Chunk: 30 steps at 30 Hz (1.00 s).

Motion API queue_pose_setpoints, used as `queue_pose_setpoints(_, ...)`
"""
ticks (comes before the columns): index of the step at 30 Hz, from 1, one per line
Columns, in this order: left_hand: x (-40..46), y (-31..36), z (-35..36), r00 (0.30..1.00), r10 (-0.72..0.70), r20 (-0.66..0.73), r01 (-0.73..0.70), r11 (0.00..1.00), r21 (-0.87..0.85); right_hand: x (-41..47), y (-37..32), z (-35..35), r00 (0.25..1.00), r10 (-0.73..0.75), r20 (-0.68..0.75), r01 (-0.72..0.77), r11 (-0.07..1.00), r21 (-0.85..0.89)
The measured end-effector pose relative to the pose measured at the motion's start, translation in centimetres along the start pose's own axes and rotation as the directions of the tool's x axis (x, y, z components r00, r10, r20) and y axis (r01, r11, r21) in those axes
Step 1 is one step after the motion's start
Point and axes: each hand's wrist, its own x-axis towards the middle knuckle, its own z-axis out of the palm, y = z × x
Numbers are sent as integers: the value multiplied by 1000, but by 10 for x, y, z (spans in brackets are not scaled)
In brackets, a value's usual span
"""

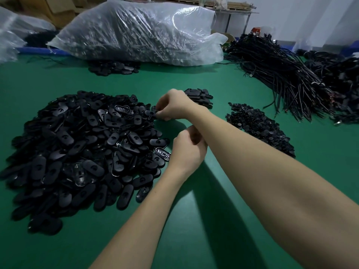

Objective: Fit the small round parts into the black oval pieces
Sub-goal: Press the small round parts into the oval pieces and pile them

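Item 1: large heap of black oval pieces (77, 152), loose, on the left half of the green table (204, 220); some lie face up with a round recess showing, some face down.

Item 2: smaller heap of small round parts (260, 127), on the table right of centre, well apart from the large heap.

Item 3: small stack of black oval pieces (200, 97), beyond the hands, between the two heaps; whether these are fitted cannot be told.

Item 4: right hand (172, 106), arm crossing over the left wrist, reaching to the far right edge of the large heap. Grip closed: fingertips pinch one black oval piece (150, 114) at the heap's edge.

Item 5: left hand (187, 150), nearer the camera, beside the heap's right edge. Fingers curled inward; what the grip holds is hidden behind the hand, so cannot tell.

Item 6: clear plastic bag (139, 32), full of dark parts, lying at the far side of the table, with a few more oval pieces (114, 67) just in front of it.

Item 7: bundle of black cables (281, 74), far right of the table.
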Motion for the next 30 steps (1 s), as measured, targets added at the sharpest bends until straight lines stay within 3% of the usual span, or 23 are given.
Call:
queue_pose_setpoints(4,1,3,-1,997,-83,-1,82,991,-104,3,-7,6,998,-64,-23,61,992,-114)
queue_pose_setpoints(10,-4,5,-1,1000,-9,0,9,1000,18,-17,8,-8,989,92,-116,-78,989,125)
queue_pose_setpoints(16,-3,3,1,995,22,-96,-20,1000,24,-82,58,-32,959,211,-188,-171,963,208)
queue_pose_setpoints(21,-1,4,1,976,-23,-216,17,999,-32,-145,82,-33,968,244,-55,-185,845,503)
queue_pose_setpoints(25,0,2,-2,990,26,-140,-23,999,25,-157,79,-37,972,232,24,-214,845,490)
queue_pose_setpoints(30,-1,3,-3,986,-24,-166,7,994,-107,-164,76,-38,975,222,-2,-188,828,529)
